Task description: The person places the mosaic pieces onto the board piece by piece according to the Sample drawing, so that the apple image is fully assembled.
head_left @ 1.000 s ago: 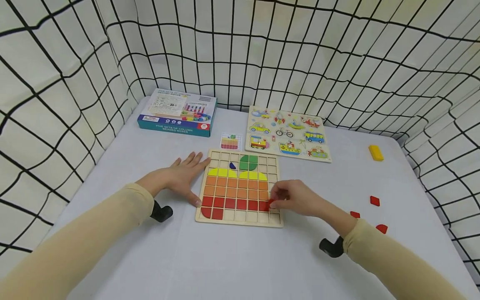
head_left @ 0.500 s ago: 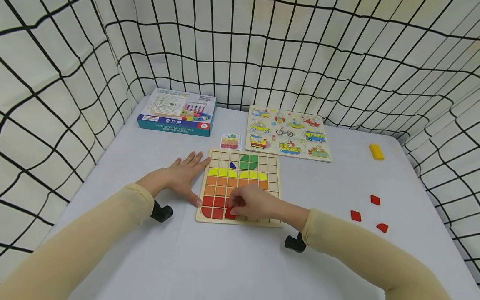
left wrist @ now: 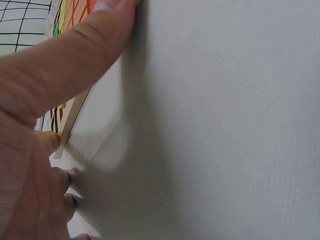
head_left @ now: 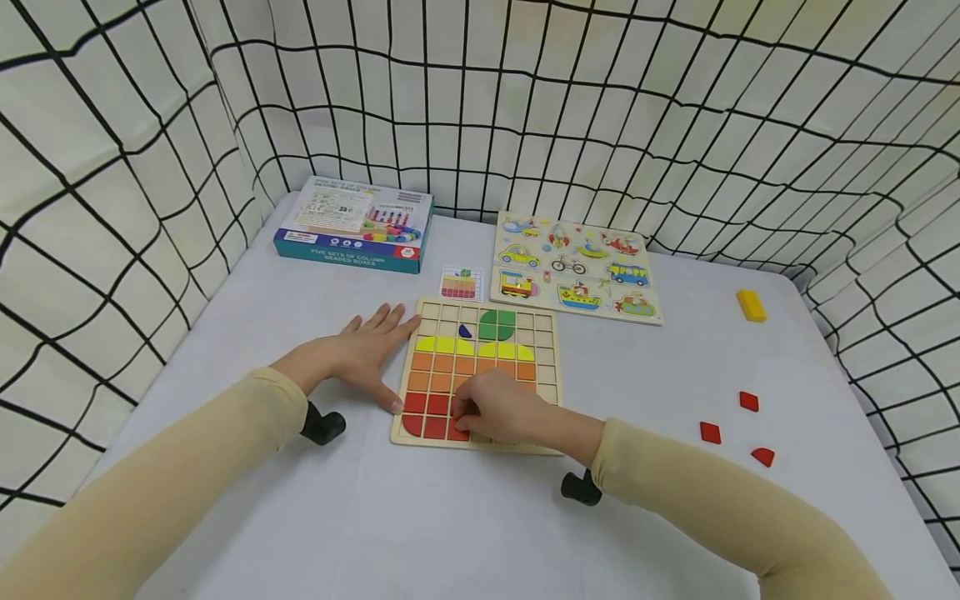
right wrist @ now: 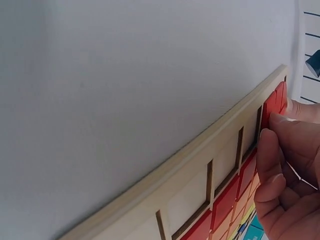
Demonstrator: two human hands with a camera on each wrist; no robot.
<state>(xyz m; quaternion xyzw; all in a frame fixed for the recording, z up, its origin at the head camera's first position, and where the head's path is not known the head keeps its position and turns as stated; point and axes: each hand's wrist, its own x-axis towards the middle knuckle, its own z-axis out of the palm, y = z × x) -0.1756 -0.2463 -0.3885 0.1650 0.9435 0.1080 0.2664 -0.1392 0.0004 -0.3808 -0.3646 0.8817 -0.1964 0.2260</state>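
A wooden grid board (head_left: 547, 329) lies on the table with rows of red, orange and yellow tiles, green pieces (head_left: 497, 325) and a small blue piece (head_left: 465, 332) set in it. My left hand (head_left: 363, 354) is spread flat along the board's left side, thumb and fingertips touching the edge. Over the board's bottom row, my right hand (head_left: 501, 408) pinches a red square tile (right wrist: 269, 111) between thumb and forefinger, at the third cell from the left. That hand hides part of the red and orange rows. Bare cells show right of the tile in the right wrist view.
Two red square tiles (head_left: 709, 432) and a red rounded tile (head_left: 762, 457) lie at the right, with a yellow block (head_left: 751, 306) farther back. Behind the board are a pattern card (head_left: 461, 283), a vehicle puzzle (head_left: 576, 267) and a box (head_left: 352, 225). Black netting surrounds the table.
My right hand has moved left from the board's right edge to the third bottom cell, carrying the red tile down into place there. My left hand has stayed put.
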